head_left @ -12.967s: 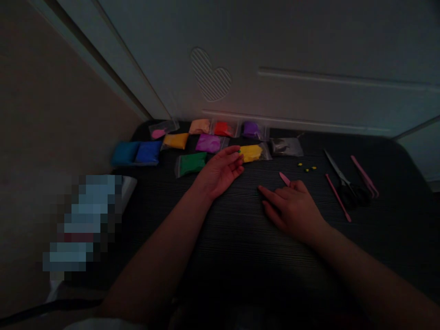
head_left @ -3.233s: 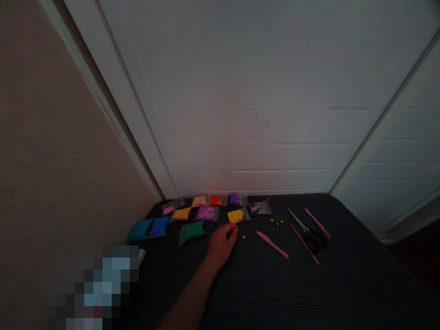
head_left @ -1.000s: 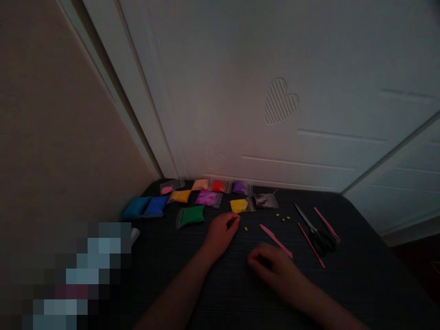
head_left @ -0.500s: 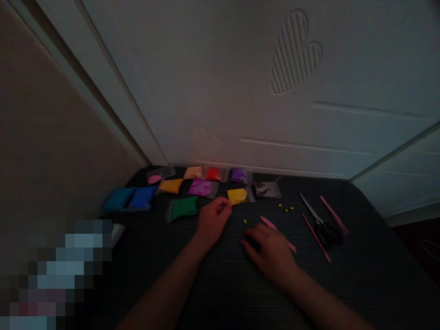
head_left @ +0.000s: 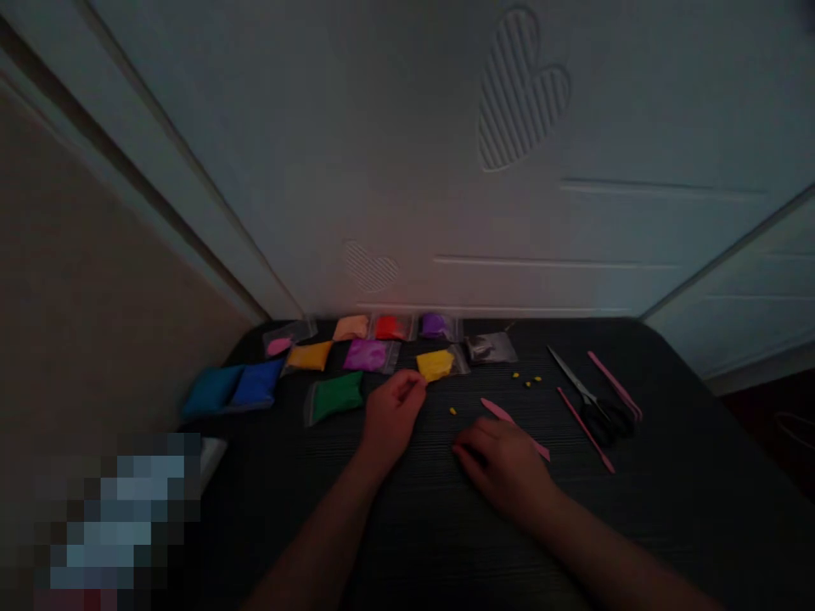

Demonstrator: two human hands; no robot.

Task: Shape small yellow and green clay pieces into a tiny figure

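Containing yellow clay [head_left: 435, 365], a bag [head_left: 458, 361] lies beside pinched left fingers [head_left: 414, 383]; right fingers [head_left: 472, 434] half-curled; either's hold unclear.

sm. yellow bit [head_left: 452, 411], prob. clay, on tbl [head_left: 420, 526], pink tool [head_left: 497, 411] nearby

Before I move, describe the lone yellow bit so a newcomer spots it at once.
On the dark table, look between the left hand and the pink knife. Just beyond the right hand lies a tiny yellow bit. It lies alone, while the other three bits sit grouped nearer the scissors.
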